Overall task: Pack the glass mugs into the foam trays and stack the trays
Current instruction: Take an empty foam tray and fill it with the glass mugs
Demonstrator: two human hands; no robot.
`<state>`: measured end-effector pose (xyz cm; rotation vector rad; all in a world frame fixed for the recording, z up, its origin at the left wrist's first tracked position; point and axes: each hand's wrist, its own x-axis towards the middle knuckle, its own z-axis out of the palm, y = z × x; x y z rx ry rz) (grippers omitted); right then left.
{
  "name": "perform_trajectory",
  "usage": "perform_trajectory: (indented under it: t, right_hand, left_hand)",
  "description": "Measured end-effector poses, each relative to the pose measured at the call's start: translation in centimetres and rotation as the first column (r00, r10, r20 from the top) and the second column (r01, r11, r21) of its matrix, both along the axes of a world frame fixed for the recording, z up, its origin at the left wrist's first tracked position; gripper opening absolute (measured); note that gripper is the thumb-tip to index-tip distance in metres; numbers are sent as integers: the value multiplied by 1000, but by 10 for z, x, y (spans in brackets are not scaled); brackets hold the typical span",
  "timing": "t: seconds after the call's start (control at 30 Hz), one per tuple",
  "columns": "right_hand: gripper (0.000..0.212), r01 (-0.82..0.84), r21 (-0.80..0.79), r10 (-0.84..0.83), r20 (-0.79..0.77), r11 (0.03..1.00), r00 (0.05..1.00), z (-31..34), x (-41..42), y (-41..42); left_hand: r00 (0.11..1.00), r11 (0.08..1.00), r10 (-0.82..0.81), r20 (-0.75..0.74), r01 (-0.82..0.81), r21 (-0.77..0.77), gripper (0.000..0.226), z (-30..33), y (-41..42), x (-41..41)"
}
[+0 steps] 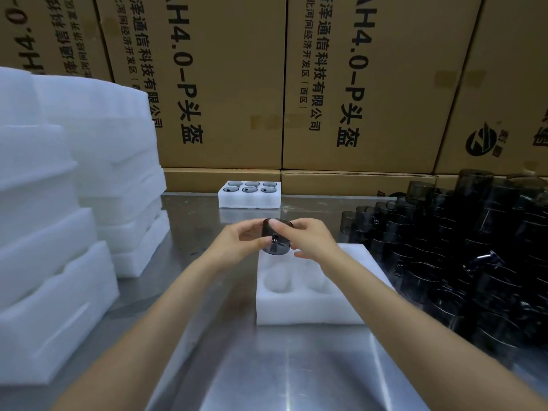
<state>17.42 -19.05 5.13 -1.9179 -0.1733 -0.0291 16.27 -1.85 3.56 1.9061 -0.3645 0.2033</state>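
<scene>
From the head camera, both hands meet over the middle of the steel tabletop [267,375] and hold one dark glass mug [276,237] between them, lifted above the far edge of a white foam tray [308,310]. The left hand [237,240] pinches the mug's left side with thumb and curled fingers. The right hand [311,237] has its thumb on the mug's top and its fingers curled round the right side, so each grip is closed on the mug. The mug is tilted, its handle facing the camera.

The tray under the hands lies near the tabletop's right side, and the round pockets that show hold no mugs.

A second foam tray [249,201] sits at the far edge of the tabletop with six dark mugs in its pockets.

Along the right edge, a large pile of dark mugs [462,262] is stacked. On the left side stand tall stacks of white foam trays [59,203]. Brown cardboard boxes [355,84] with printed black lettering stand behind the tabletop.
</scene>
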Motion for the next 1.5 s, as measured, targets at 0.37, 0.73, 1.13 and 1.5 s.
perform_trajectory:
  t: [0.37,0.73,1.13,1.5]
  right_hand:
    - [44,148,-243,-110,161,959,981,-17,6,1]
    - [51,198,-349,-144,174,916,974,-20,2,7]
    - [57,226,-440,-151,199,869,968,-24,-1,9]
    - [49,-112,-644,354,260,757,898,-27,-11,-32]
  left_hand:
    - [1000,1000,-17,26,17,12,41,-12,-2,2]
    - [1000,999,-1,-13,2,43,40,-20,-2,4]
    - [999,984,-9,-39,15,180,47,-22,1,2]
    - [996,875,-66,64,27,483,51,-10,11,-16]
